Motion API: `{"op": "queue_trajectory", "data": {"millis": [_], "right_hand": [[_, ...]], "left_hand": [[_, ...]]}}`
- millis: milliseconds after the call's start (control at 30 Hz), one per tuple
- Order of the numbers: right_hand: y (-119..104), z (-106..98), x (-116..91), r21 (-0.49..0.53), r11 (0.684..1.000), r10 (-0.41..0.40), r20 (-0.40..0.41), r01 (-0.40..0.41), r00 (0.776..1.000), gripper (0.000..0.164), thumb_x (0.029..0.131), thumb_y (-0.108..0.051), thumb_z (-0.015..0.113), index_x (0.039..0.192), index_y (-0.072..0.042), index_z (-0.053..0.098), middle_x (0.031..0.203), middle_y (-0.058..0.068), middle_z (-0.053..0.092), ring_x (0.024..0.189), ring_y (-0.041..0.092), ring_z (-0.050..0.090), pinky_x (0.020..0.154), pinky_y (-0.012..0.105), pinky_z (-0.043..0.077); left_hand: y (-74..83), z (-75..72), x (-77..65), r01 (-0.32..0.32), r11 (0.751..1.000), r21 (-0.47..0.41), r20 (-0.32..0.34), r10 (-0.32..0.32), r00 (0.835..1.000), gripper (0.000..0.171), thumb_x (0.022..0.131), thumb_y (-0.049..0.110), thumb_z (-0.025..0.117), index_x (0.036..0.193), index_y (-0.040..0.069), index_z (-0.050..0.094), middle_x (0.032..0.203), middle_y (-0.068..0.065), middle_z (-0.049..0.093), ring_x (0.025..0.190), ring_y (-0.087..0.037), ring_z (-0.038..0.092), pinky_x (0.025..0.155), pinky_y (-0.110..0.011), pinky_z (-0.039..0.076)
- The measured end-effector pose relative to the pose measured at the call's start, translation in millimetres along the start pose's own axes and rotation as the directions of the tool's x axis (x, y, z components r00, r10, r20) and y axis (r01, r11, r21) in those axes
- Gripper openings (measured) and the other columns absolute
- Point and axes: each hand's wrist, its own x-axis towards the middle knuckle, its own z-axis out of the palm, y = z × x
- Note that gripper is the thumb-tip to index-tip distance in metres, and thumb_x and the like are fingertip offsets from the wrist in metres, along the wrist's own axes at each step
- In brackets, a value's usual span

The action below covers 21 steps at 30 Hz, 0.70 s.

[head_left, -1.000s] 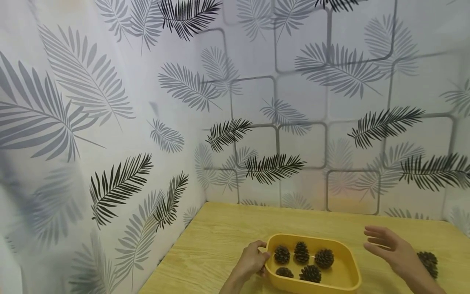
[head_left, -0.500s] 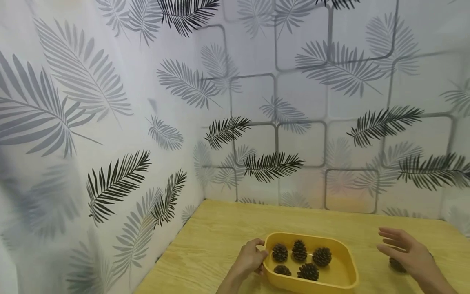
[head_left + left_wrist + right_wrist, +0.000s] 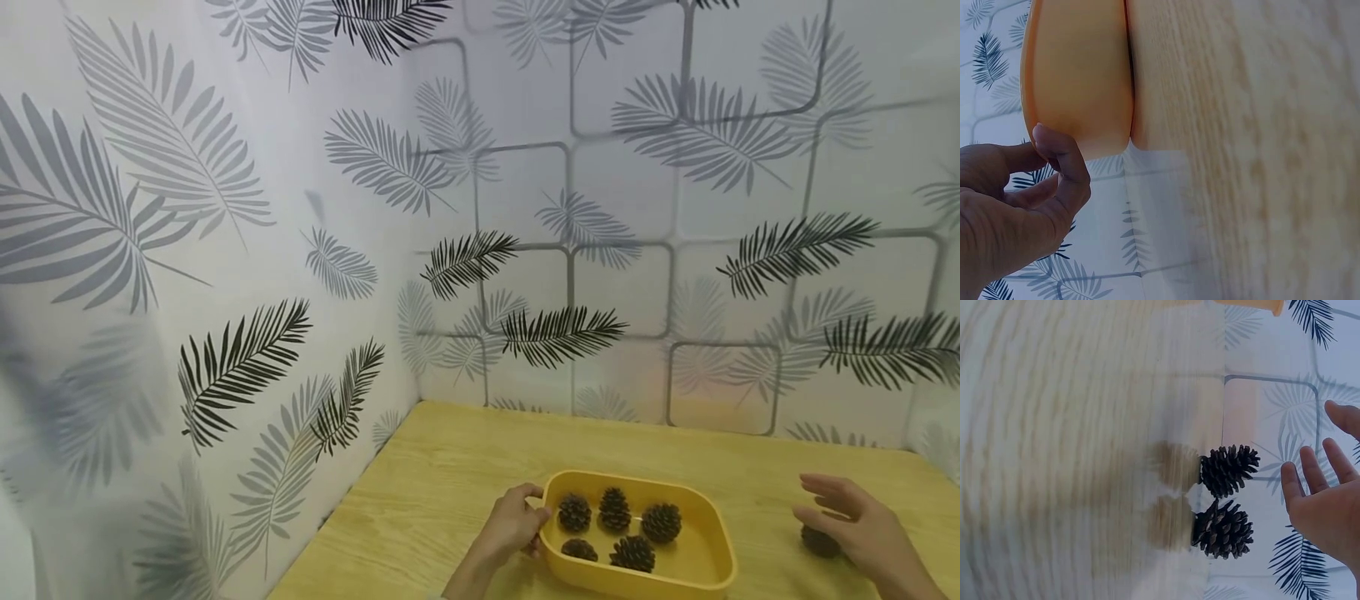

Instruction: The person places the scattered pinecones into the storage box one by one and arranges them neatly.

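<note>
A yellow plastic box with rounded corners stands on the table in the head view. Several brown pine cones lie inside it, grouped toward its left. My left hand holds the box's left rim, thumb and fingers pinching the edge, as the left wrist view also shows on the box wall. My right hand is spread with loosely bent fingers, partly hiding a pine cone on the table. In the right wrist view two pine cones stand side by side, apart from that hand's fingertips.
The wood-grain table reaches back to a pale curtain printed with dark and grey leaves. Another stretch of the curtain runs along the table's left edge.
My right hand has moved right, away from the box, and is now over the loose pine cones. The left hand keeps its hold on the box rim, with the cones inside unchanged.
</note>
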Motion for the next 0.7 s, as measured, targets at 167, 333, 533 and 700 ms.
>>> {"op": "queue_trajectory", "data": {"millis": [167,333,533,700], "right_hand": [[8.9,0.7,1.7,-0.011,1.0,0.003,0.012,-0.003,1.0,0.077,0.101,-0.044,0.069,0.148,0.011,0.041,0.143,0.036,0.05,0.111,0.024,0.06,0.079,0.034,0.06],[15.4,4.4,3.2,-0.035,0.999,0.013,0.023,-0.013,1.0,0.079,0.101,-0.043,0.069,0.147,0.014,0.039,0.144,0.04,0.048,0.124,0.058,0.049,0.087,0.053,0.059],[19.8,7.4,4.3,-0.053,0.998,0.025,0.033,-0.024,0.999,0.08,0.101,-0.043,0.069,0.146,0.016,0.039,0.145,0.042,0.046,0.126,0.063,0.045,0.092,0.062,0.054],[21.1,4.3,5.8,-0.062,0.997,0.049,0.05,-0.046,0.998,0.083,0.102,-0.047,0.066,0.149,0.015,0.036,0.148,0.043,0.04,0.127,0.064,0.042,0.094,0.064,0.051]], "left_hand": [[-0.4,0.0,-1.2,-0.004,1.0,-0.004,0.002,0.004,1.0,0.033,0.103,0.006,0.062,0.136,-0.003,0.06,0.068,-0.008,0.061,0.046,-0.008,0.051,0.041,-0.019,0.052],[-0.1,-0.5,-3.6,0.008,1.0,-0.009,0.003,-0.008,1.0,0.034,0.103,0.005,0.062,0.136,-0.003,0.059,0.066,-0.006,0.06,0.046,-0.008,0.05,0.041,-0.019,0.051],[1.4,-1.0,-5.1,0.007,1.0,-0.013,-0.006,-0.007,1.0,0.035,0.103,0.005,0.063,0.136,-0.004,0.059,0.072,-0.01,0.061,0.047,-0.008,0.05,0.041,-0.018,0.05],[3.1,-0.6,-3.8,-0.007,1.0,-0.014,-0.006,0.007,1.0,0.035,0.103,0.005,0.063,0.136,-0.005,0.059,0.074,-0.012,0.062,0.047,-0.008,0.05,0.041,-0.017,0.05]]}}
